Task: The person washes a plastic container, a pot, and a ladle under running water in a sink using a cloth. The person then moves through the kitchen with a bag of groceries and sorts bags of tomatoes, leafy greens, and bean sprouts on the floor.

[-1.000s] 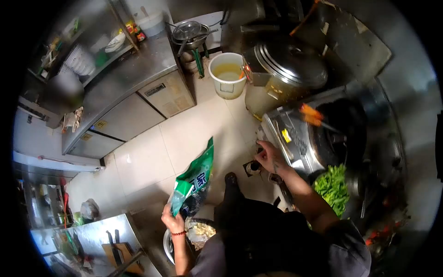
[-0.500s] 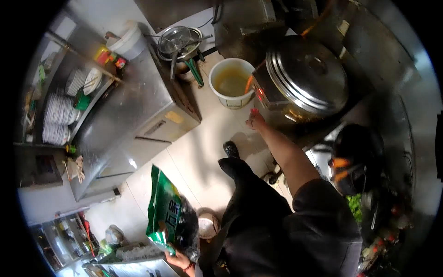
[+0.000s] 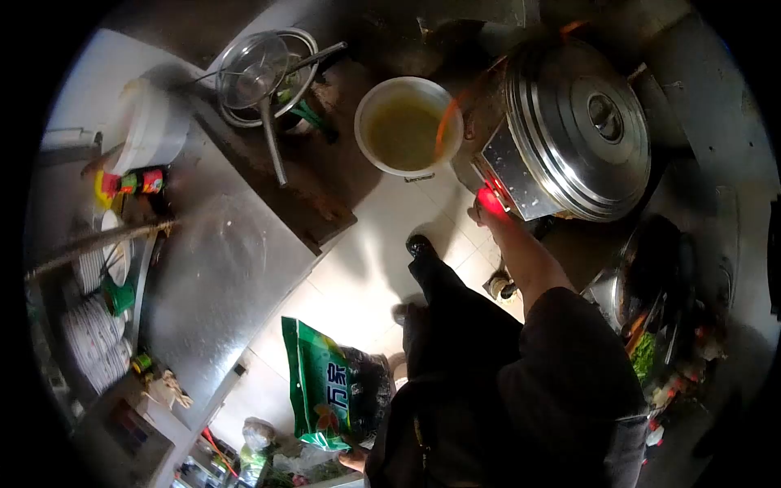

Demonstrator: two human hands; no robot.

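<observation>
My left hand [image 3: 353, 459] is closed on the lower edge of a green plastic bag [image 3: 313, 382] with Chinese lettering and a clear side showing dark contents. The bag hangs at my left side, above the floor. My right arm stretches forward, and my right hand [image 3: 486, 210] is at the control panel [image 3: 514, 175] on the side of a large round steel cooker. A red glow covers its fingertips, so I cannot tell how the fingers are set. The cooker's ridged metal lid [image 3: 582, 130] is on.
A white bucket [image 3: 366, 134] of yellowish liquid stands left of the cooker, with an orange hose over its rim. A steel counter [image 3: 220, 285] runs along the left, stacked plates [image 3: 98, 342] beside it. A strainer [image 3: 254, 81] rests on a bowl at the back.
My view has moved nearer the cooker. My right hand has gone from in front of the cooker to its panel. The green bag is still in my left hand.
</observation>
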